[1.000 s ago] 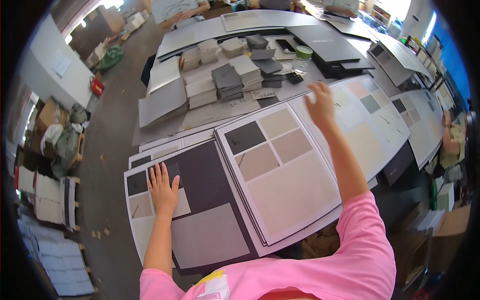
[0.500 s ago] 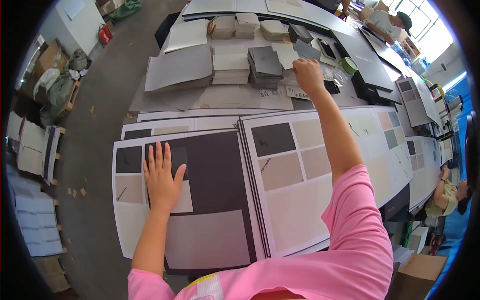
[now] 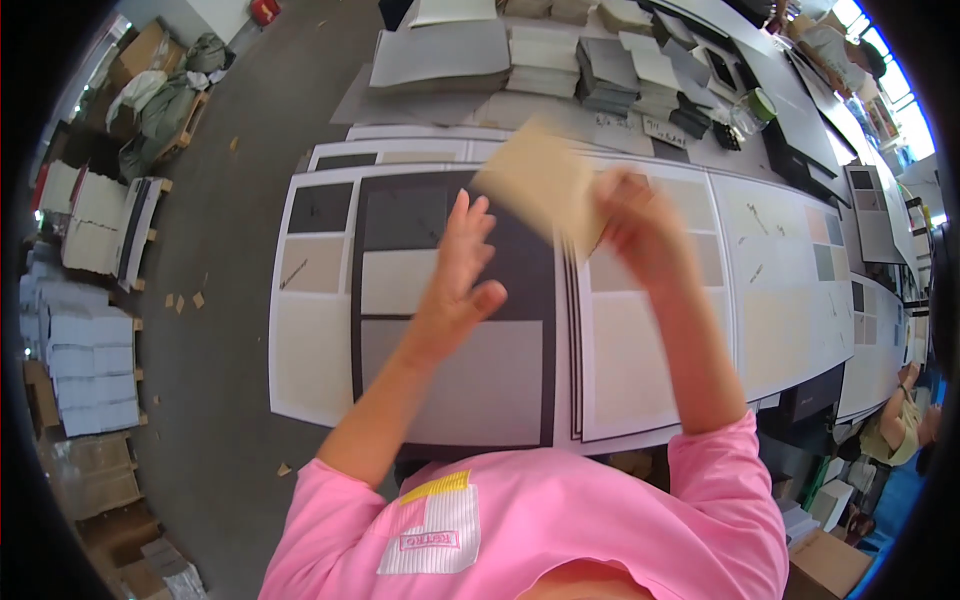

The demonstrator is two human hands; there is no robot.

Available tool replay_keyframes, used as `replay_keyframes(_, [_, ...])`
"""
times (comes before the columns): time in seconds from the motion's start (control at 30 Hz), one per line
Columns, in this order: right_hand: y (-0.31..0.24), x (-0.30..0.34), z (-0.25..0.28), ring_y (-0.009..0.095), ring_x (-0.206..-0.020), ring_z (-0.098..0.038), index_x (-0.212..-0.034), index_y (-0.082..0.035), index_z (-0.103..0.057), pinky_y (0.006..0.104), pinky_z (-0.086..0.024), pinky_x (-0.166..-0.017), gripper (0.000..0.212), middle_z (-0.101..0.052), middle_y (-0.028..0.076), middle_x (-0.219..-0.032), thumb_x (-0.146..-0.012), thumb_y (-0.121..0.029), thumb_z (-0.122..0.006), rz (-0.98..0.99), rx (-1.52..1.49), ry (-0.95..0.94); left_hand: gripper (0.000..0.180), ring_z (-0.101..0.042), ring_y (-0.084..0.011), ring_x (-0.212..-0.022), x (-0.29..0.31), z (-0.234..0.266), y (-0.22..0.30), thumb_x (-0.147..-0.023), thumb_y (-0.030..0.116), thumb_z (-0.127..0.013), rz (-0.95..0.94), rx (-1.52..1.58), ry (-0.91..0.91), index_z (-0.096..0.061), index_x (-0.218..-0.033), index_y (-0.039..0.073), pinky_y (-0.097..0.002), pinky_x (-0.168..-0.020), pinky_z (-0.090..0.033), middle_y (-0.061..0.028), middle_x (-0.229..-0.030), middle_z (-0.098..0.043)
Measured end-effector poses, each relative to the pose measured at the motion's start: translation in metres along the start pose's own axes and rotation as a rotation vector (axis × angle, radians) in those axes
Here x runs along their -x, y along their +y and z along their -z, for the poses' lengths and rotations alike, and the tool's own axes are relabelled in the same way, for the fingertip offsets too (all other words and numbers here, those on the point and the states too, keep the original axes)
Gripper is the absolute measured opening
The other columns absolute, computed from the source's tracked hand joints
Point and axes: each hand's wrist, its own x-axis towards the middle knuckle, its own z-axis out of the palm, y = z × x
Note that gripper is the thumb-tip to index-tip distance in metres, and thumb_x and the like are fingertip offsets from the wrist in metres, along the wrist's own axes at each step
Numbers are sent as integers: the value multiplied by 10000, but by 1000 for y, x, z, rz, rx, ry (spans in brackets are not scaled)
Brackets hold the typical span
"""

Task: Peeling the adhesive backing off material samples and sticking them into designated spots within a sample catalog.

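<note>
My right hand (image 3: 642, 222), smeared by motion, pinches a square tan card (image 3: 540, 182) at its right corner and holds it tilted in the air. My left hand (image 3: 460, 275) is open, fingers raised and spread, just to the left of the card. Beneath it lies a dark board (image 3: 515, 270) bearing a dark swatch, a pale swatch (image 3: 400, 283) and a large grey panel (image 3: 480, 365). White boards with swatches lie to either side: one on the left (image 3: 310, 345) and one on the right (image 3: 650, 345), partly hidden by my right forearm.
Behind the boards stand stacks of grey cards (image 3: 607, 70), pale cards (image 3: 543, 55) and larger grey sheets (image 3: 440, 52). A green-lidded jar (image 3: 752, 110) and a phone (image 3: 720, 68) lie to their right. Two people work on the right. Pallets with stacked paper (image 3: 90, 340) line the left.
My right hand has come back from the card stacks, bringing the tan card. My left hand has lifted off the dark board. The view has shifted, and the boards sit higher in it.
</note>
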Motion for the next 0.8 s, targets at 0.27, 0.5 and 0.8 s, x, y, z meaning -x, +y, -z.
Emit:
replay_keyframes(0.27, [61, 112, -60, 132, -846, -596, -1085, -24, -635, 268, -461, -745, 233, -614, 34, -978, -888, -127, -705, 380, 1096, 201, 1103, -374, -256, -1294, 60, -32, 15, -722, 283, -879, -15, -148, -6, -187, -1577, 198, -406, -1003, -413, -127, -1445, -284])
replay_keyframes(0.5, [59, 136, -63, 102, -757, -584, -983, -13, -591, 257, -498, -692, 142, -602, 23, -840, -937, -111, -683, -107, 245, -60, 980, -344, -265, -1381, 84, -44, 32, -757, 96, -790, 163, -283, -308, -232, -1560, 154, -409, -1032, -440, -116, -1550, -176])
replay_keyframes(0.8, [74, 150, -70, 65, -688, -551, -943, -35, -567, 225, -451, -597, 103, -573, 0, -779, -988, -122, -601, -66, 360, -17, 869, -436, -284, -1194, 95, -65, 25, -798, -33, -629, 193, -110, -202, -213, -1541, 141, -348, -988, -421, -140, -1412, -303])
